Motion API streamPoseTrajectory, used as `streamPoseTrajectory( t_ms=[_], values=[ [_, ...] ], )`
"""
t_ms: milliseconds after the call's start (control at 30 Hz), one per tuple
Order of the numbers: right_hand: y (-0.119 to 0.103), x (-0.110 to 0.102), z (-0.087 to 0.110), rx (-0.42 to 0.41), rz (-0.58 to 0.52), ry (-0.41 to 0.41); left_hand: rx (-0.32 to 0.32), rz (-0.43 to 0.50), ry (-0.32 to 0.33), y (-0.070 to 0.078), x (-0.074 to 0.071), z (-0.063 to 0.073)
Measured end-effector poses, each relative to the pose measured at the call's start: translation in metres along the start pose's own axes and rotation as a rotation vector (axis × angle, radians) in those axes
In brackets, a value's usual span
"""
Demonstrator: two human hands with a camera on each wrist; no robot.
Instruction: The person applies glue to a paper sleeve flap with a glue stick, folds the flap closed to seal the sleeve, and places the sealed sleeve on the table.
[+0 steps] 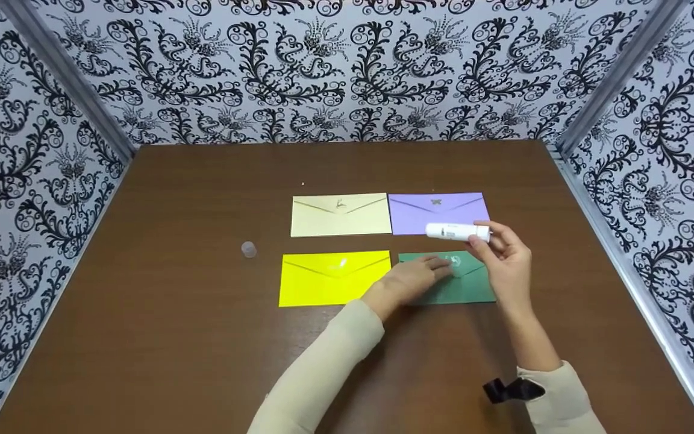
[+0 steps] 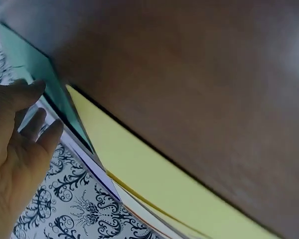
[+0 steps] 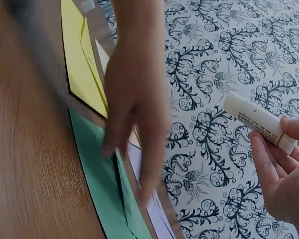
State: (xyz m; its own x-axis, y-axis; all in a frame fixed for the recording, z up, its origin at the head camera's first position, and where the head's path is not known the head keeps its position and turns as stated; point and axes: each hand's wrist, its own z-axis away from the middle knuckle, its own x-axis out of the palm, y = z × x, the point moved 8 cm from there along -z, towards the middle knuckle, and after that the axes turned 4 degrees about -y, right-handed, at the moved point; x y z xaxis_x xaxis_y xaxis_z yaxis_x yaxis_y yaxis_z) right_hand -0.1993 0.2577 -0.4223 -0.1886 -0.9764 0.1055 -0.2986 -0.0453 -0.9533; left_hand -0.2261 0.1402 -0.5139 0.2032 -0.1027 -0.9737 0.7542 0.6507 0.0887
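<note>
My right hand (image 1: 511,271) pinches a white glue stick (image 1: 456,232) by one end, above the gap between the purple envelope (image 1: 404,214) and the green envelope (image 1: 470,286). My left hand (image 1: 410,280) reaches across the green envelope, fingers extended near its flap. In the left wrist view the left fingers (image 2: 32,94) are relaxed and hold nothing. Printed lettering shows on the glue stick (image 3: 259,122) in the right wrist view. Whether the left fingertips touch the paper is hard to tell.
Beside the green envelope lies a yellow envelope (image 1: 317,289), with a cream envelope (image 1: 323,223) behind it. A small translucent cap (image 1: 249,249) is on the brown table (image 1: 160,337) at left. Patterned panels (image 1: 323,78) bound the table at the back and sides.
</note>
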Motion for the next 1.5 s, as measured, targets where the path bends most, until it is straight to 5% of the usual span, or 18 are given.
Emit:
streamPoseTrajectory(
  t_ms=[100, 233, 333, 467, 533, 767, 967, 1233, 1500],
  values=[
    [0.002, 0.005, 0.002, 0.015, -0.057, -0.004, -0.033, 0.327, 0.127, -0.005, -0.018, 0.012],
    [0.003, 0.018, 0.004, 0.049, -0.132, -0.033, -0.016, 0.979, 0.298, -0.015, -0.036, 0.030],
    [0.004, 0.030, 0.006, 0.089, -0.186, -0.064, 0.032, 1.455, 0.349, -0.021, -0.038, 0.043],
    [0.008, 0.045, 0.009, 0.156, -0.292, -0.101, 0.055, 1.869, 0.358, -0.025, -0.036, 0.056],
    [0.010, 0.052, 0.011, 0.196, -0.346, -0.121, 0.066, 1.994, 0.389, -0.028, -0.037, 0.062],
    [0.027, 0.073, 0.022, 0.354, -0.411, -0.175, 0.125, 2.158, 0.559, -0.042, -0.041, 0.081],
    [0.040, 0.082, 0.031, 0.458, -0.426, -0.249, 0.081, 2.150, 0.617, -0.051, -0.035, 0.095],
    [0.053, 0.092, 0.043, 0.608, -0.433, -0.495, 0.081, 2.115, 0.664, -0.058, -0.030, 0.104],
    [0.058, 0.088, 0.043, 0.651, -0.460, -0.477, 0.031, 2.057, 0.720, -0.059, -0.027, 0.107]
  ],
)
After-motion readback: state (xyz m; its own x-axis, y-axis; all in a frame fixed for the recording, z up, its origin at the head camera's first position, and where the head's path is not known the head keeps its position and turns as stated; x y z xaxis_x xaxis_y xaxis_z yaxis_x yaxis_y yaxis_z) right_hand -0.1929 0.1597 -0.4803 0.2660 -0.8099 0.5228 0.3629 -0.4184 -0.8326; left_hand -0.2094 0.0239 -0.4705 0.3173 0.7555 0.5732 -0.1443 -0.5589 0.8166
